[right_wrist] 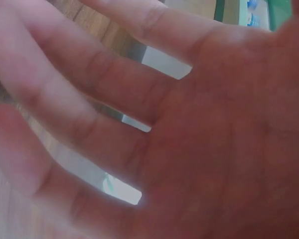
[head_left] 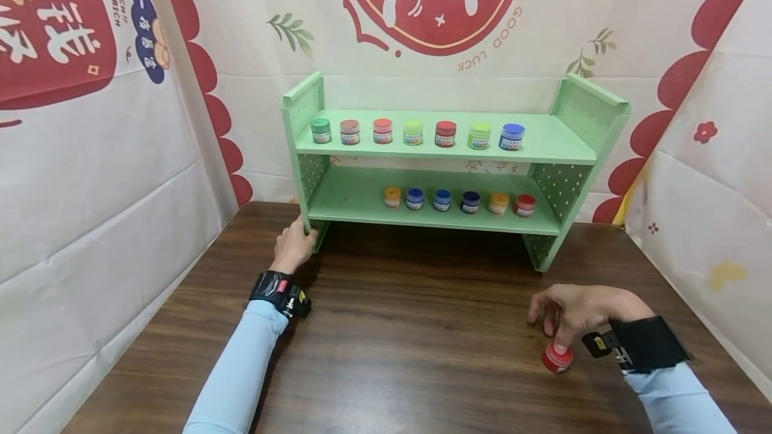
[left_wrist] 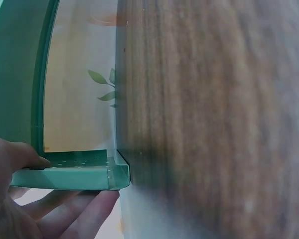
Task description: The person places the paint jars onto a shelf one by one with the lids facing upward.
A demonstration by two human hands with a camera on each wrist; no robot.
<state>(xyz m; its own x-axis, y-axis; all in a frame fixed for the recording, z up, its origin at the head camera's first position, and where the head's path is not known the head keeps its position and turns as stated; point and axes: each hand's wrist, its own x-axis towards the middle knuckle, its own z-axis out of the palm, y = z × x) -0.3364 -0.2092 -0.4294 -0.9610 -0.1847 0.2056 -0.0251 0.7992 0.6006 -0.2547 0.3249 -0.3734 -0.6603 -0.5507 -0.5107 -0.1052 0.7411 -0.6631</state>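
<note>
My left hand point(head_left: 294, 246) grips the lower left side panel of a green two-tier shelf point(head_left: 422, 218). In the left wrist view, the thumb is on one face of the green panel point(left_wrist: 70, 179) and the fingers are on the other. At the table's right, the thumb of my right hand point(head_left: 582, 310) touches the top of a small red jar point(head_left: 556, 357), which looks slightly tilted. The other fingers are loosely bent, away from the jar. The right wrist view shows the palm point(right_wrist: 214, 134) and spread fingers, with no jar visible.
Several small colored jars stand in a row on the upper tier point(head_left: 362, 119), including a blue one point(head_left: 511, 137). More are on the lower tier, with a red one point(head_left: 525, 205) at the right end. Printed cloth point(head_left: 422, 96) surrounds the brown wooden table point(head_left: 410, 327).
</note>
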